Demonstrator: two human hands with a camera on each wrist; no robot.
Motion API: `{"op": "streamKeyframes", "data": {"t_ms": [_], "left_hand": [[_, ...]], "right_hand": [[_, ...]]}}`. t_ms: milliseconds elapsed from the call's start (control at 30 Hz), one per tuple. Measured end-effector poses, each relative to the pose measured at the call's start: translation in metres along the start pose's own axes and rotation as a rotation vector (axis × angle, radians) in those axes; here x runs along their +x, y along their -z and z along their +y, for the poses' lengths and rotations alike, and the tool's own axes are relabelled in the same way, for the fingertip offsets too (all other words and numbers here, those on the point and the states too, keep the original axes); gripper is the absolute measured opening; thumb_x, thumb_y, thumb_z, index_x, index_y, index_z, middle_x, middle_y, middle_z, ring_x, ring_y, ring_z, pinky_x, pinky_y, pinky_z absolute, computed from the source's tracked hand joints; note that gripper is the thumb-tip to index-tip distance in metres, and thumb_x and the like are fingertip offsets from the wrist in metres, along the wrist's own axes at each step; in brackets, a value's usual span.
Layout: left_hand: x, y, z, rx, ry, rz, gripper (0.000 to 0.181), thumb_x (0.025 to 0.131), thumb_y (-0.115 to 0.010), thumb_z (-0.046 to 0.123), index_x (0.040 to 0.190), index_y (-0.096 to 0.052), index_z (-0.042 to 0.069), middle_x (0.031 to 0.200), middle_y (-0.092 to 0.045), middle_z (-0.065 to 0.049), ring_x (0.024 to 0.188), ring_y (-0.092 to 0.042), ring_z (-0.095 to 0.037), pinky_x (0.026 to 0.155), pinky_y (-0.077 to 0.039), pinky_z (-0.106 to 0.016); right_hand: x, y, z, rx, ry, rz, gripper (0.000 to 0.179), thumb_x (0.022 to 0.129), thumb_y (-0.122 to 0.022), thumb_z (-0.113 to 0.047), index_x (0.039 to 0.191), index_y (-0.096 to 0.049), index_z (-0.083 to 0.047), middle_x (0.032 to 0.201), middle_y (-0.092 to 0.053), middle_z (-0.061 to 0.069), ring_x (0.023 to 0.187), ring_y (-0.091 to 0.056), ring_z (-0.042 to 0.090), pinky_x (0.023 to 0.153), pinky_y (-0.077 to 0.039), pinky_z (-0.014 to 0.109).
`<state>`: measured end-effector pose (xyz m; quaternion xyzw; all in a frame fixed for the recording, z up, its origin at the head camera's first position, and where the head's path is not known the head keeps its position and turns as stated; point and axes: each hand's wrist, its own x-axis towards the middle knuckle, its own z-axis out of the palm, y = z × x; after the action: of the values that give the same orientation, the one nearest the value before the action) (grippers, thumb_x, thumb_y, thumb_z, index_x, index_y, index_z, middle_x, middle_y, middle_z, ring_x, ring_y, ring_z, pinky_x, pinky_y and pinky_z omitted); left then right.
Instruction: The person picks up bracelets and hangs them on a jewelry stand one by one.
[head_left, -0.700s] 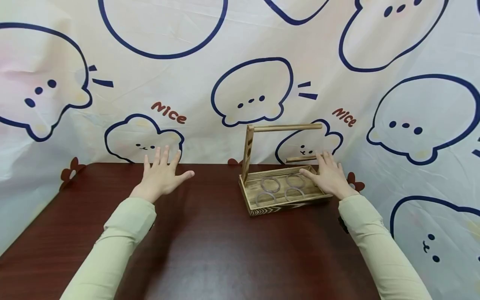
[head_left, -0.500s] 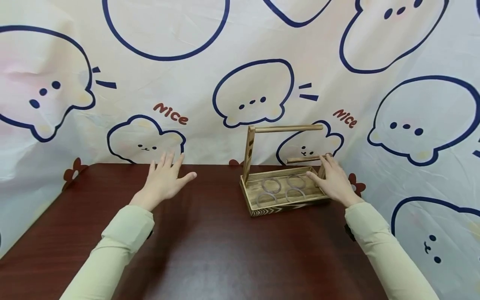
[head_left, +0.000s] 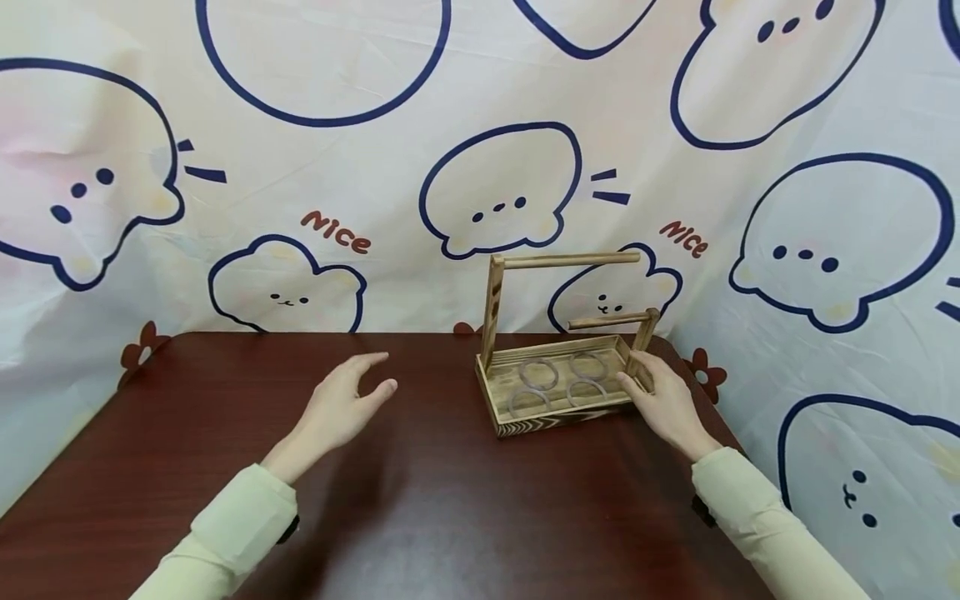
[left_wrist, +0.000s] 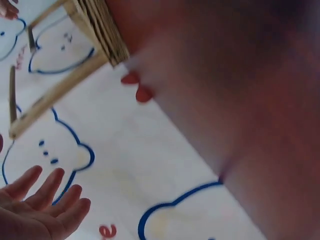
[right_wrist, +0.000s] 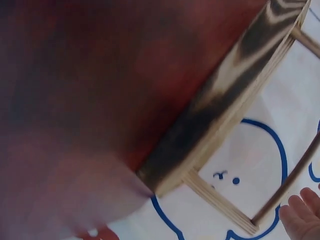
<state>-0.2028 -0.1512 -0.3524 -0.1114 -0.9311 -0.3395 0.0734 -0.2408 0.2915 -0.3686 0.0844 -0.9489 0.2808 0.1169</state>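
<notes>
A wooden tray [head_left: 551, 423] with burnt grain stands on the table towards the right. Several clear rings [head_left: 556, 377] show on its floor. A tall post [head_left: 491, 312] at its left end carries a long dowel [head_left: 570, 261]; a shorter post [head_left: 643, 332] on the right carries a lower dowel [head_left: 607, 321]. My right hand [head_left: 670, 408] is at the tray's right end, thumb and fingers apart; whether it touches the wood I cannot tell. Left of the tray, my left hand [head_left: 336, 408] hovers over the table, holding nothing, its fingers [left_wrist: 55, 182] loosely spread in the left wrist view.
A dark reddish-brown table [head_left: 450, 508] fills the foreground. Behind it and along the right side hangs a pale cloth [head_left: 390, 175] printed with blue cartoon outlines. The cloth on the right comes close to my right arm.
Both hands have come down from a raised, spread pose. The right hand has lowered from the short post to the tray's end. The left hand has turned, its fingers bent more. The tray stays put.
</notes>
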Motion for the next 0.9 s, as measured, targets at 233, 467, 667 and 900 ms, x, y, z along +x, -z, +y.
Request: {"op": "streamKeyframes", "data": {"t_ms": [233,467,667,900], "left_hand": [[-0.015,-0.014,0.001,-0.156,0.019,0.020,0.041,0.093,-0.052,0.033,0.129,-0.052,0.013,0.132,-0.051,-0.010,0.124,-0.044,-0.031,0.093,-0.040,-0.052],[-0.029,-0.034,-0.003,-0.332,0.087,-0.019,0.029,0.093,-0.054,0.025,0.118,-0.060,0.013,0.120,-0.061,-0.008,0.112,-0.056,-0.024,0.088,-0.047,-0.041],[-0.039,-0.048,-0.006,-0.378,0.150,-0.050,0.024,0.092,-0.055,0.018,0.113,-0.062,0.013,0.115,-0.064,-0.007,0.107,-0.059,-0.022,0.082,-0.048,-0.032],[-0.043,-0.058,-0.005,-0.382,0.163,-0.052,0.022,0.091,-0.056,0.015,0.111,-0.063,0.014,0.112,-0.065,-0.006,0.105,-0.061,-0.020,0.081,-0.049,-0.032]], "right_hand": [[-0.014,-0.004,0.010,0.149,-0.061,-0.021,0.061,0.092,-0.046,-0.050,0.136,-0.042,-0.009,0.141,-0.039,0.018,0.117,-0.048,0.039,0.088,-0.044,0.053],[-0.019,-0.016,0.034,0.250,-0.080,-0.072,0.052,0.091,-0.052,-0.041,0.131,-0.049,-0.008,0.125,-0.055,0.016,0.114,-0.053,0.034,0.088,-0.047,0.048],[-0.009,-0.018,0.052,0.281,-0.103,-0.033,0.052,0.091,-0.054,-0.038,0.131,-0.049,-0.006,0.123,-0.056,0.016,0.112,-0.053,0.033,0.087,-0.047,0.047],[0.012,-0.013,0.075,0.313,-0.132,-0.005,0.060,0.091,-0.055,-0.038,0.138,-0.039,-0.004,0.134,-0.047,0.020,0.122,-0.045,0.037,0.096,-0.040,0.051]]}}
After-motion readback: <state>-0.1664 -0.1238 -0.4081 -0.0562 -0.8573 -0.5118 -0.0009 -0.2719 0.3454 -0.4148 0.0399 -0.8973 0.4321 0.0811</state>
